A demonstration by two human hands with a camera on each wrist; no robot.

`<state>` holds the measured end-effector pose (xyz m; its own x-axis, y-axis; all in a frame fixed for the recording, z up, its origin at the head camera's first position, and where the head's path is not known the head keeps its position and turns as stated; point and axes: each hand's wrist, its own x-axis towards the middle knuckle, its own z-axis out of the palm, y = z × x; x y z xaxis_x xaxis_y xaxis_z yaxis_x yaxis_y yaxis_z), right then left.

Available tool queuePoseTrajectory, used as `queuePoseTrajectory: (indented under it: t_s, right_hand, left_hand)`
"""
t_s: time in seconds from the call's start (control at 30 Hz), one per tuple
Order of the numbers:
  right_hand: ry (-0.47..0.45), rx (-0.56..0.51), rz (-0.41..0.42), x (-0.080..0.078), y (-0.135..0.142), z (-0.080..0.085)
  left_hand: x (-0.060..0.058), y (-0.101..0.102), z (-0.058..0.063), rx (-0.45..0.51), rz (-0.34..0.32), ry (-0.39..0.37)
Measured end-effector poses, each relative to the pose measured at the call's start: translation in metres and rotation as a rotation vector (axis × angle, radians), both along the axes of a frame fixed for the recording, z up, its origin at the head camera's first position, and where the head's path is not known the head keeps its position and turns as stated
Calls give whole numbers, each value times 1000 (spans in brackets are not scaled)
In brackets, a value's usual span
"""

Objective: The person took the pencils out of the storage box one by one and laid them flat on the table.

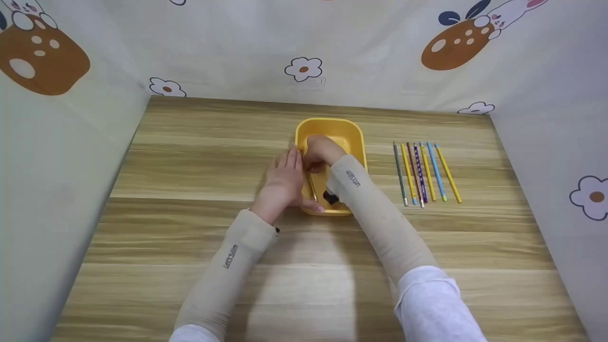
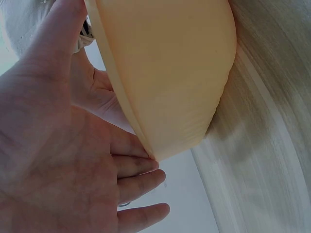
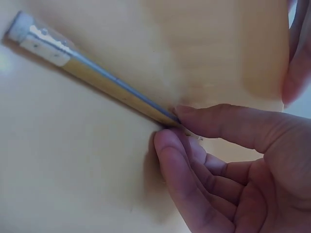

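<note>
Inside a yellow plastic tray [image 1: 352, 135] lies a gold-yellow pencil [image 1: 311, 186] along the left wall. My right hand [image 1: 325, 151] reaches into the tray and pinches that pencil between thumb and fingers. In the right wrist view, its pale eraser end [image 3: 20, 28] points to the upper left, with a grey-blue stripe along the shaft; the other end is hidden by the fingers. My left hand [image 1: 283, 183] rests against the tray's left side, fingers straight, thumb stretched along the front rim. The left wrist view shows the fingertips touching the tray's outer wall [image 2: 170, 77].
Right of the tray, several pencils lie roughly side by side, among them a dark green one [image 1: 400, 173], a light blue one [image 1: 436, 171] and a yellow one [image 1: 448, 173]. The wood-grain table [image 1: 190, 156] is bordered by patterned pale walls [image 1: 237, 47].
</note>
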<state>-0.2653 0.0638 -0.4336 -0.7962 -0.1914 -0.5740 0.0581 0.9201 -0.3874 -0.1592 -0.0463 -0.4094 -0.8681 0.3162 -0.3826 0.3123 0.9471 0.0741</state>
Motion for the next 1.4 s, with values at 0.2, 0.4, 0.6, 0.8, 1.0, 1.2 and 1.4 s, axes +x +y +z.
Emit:
queuePoseTrajectory:
  t_s: [0.2,0.4,0.6,0.8,1.0,1.2,1.4]
  right_hand:
    - [26,22,-8,2,-1,0]
    - [43,-26,-37,5,1,-2]
    - [5,-118,-50,5,4,-1]
    - [-19,-184,-58,3,11,1]
    - [26,-197,-2,2,19,5]
    - [11,-248,-37,2,26,10]
    - [26,-285,-59,3,32,14]
  left_hand:
    - [1,0,0,8,4,-5]
    - [2,0,0,7,6,-5]
    - [3,1,1,1,10,-2]
    - [1,2,1,-22,2,-14]
    - [0,1,1,0,6,-2]
    - [0,0,1,9,9,3]
    - [0,0,0,-3,2,6]
